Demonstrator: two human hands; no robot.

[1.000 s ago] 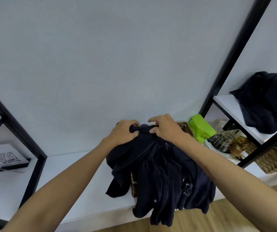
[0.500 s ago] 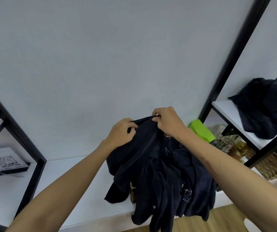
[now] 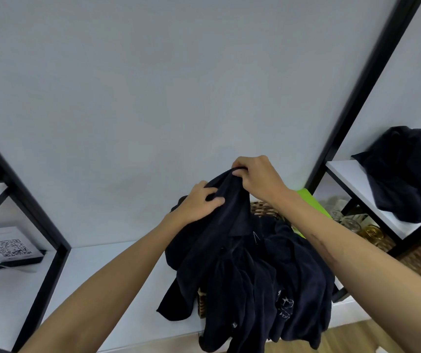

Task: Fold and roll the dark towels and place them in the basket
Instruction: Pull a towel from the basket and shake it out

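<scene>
Gripping dark towels (image 3: 245,263) — both hands

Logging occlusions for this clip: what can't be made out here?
Head view only:
- Basket: mostly buried under the dark towels; contents hidden.
- Glass items: blurred, partly behind the right forearm.
- Fingertips of both hands, left and right: tucked into cloth.

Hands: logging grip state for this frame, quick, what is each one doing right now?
Left hand: grips the dark towel below its top edge.
Right hand: pinches the same towel's top edge, holding it up.
</scene>
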